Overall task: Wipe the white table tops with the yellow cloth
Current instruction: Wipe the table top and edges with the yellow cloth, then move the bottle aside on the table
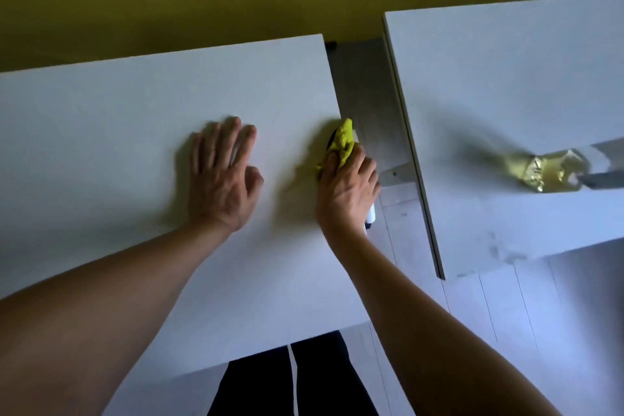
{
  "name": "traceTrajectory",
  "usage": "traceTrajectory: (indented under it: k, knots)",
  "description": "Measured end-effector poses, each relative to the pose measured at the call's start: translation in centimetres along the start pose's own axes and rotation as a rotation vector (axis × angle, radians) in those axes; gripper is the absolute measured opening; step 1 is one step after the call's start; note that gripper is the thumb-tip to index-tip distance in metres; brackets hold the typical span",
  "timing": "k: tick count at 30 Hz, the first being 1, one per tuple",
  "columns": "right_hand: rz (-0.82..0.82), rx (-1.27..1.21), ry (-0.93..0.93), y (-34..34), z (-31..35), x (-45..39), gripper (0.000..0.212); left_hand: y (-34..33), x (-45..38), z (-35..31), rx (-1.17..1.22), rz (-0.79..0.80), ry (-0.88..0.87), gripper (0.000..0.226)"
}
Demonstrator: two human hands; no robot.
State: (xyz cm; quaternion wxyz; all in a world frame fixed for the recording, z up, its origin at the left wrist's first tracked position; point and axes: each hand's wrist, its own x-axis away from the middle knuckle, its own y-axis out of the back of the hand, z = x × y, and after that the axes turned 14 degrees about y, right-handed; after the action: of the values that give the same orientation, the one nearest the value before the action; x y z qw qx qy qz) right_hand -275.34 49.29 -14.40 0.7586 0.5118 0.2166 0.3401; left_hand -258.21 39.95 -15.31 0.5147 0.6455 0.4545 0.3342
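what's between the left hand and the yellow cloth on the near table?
Nothing but bare white top, shaded by the hands. In the head view the left hand lies flat on the near table; the right hand holds the yellow cloth at its right edge.

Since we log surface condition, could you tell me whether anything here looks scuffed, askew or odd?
Yes: the right table top has greyish smudges near its front corner and sits angled to the left table top. The right hand holds the yellow cloth at the left top's edge.
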Motion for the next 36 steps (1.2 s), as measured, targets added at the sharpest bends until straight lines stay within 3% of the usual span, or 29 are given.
traceTrajectory:
  k: [6,13,17,25,30,36]
  knots:
    - [0.024,-0.061,0.009,1.8,-2.5,6.1,0.061,0.2,0.4,-0.3,-0.004,0.054,0.005,0.064]
    - [0.207,0.062,0.057,5.1,-3.4,6.6,0.045,1.2,1.7,-2.1,-0.013,0.171,0.095,0.064]
    - [0.140,0.009,0.129,8.7,-5.7,6.7,0.042,1.7,5.5,-4.0,0.016,0.218,0.024,0.063]
    - [-0.084,0.020,0.333,14.0,-16.4,7.2,0.059,0.4,14.6,-12.5,0.031,0.242,-0.099,0.056]
    - [0.056,0.163,0.520,12.8,-22.4,6.5,0.061,-0.9,18.4,-18.7,0.109,0.243,-0.143,0.056]
    - [0.076,0.008,0.724,11.5,-25.8,5.1,0.056,-2.3,20.4,-26.1,0.166,0.277,-0.143,0.059]
